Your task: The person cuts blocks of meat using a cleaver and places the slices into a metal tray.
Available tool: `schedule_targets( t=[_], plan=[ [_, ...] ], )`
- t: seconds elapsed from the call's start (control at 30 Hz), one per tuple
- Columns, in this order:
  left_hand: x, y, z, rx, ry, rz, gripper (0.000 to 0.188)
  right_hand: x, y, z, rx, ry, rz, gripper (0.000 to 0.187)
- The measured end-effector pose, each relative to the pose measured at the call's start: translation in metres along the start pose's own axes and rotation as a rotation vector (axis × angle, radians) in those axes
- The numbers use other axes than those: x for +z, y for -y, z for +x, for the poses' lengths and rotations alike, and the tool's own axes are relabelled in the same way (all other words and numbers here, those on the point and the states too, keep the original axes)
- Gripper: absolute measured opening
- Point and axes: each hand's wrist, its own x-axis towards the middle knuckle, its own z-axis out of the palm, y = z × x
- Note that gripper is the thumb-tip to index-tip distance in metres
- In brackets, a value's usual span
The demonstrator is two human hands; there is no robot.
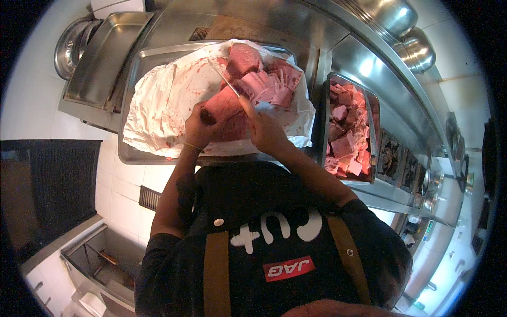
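Note:
My right hand [262, 127] is closed around the handle of a knife [232, 87], its blade pointing up and to the left. The blade rests at the far end of a thick piece of red meat [222, 102]. My left hand [199, 126] grips the near left side of that piece, fingers curled against it. More meat [231, 130] lies between my wrists. Beyond the knife sits a large rounded chunk of meat [244, 59], with several pink cut slices [264, 87] to its right. All of it lies on crumpled, blood-marked white paper [158, 111] lining a metal tray [132, 156].
At right, a deep metal pan [323, 132] holds many chunks of cut meat [346, 142]. A metal pan [113, 50] stands at the far left beside round metal ware [68, 50]. Steel bowls [417, 50] sit at the far right. A brownish board [237, 29] lies behind the tray.

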Motion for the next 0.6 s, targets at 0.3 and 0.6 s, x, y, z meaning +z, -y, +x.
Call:
schedule_targets(
  t=[0.3, 0.6],
  plan=[
    [-0.012, -0.009, -0.004, 0.004, -0.009, 0.034, 0.064, -0.115, 0.116, 0.059, -0.179, -0.399, 0.048, 0.065],
    [-0.008, -0.012, -0.015, -0.068, 0.03, 0.064, 0.067, -0.031, 0.037, 0.025, 0.303, 0.245, -0.048, 0.057]
  ],
)
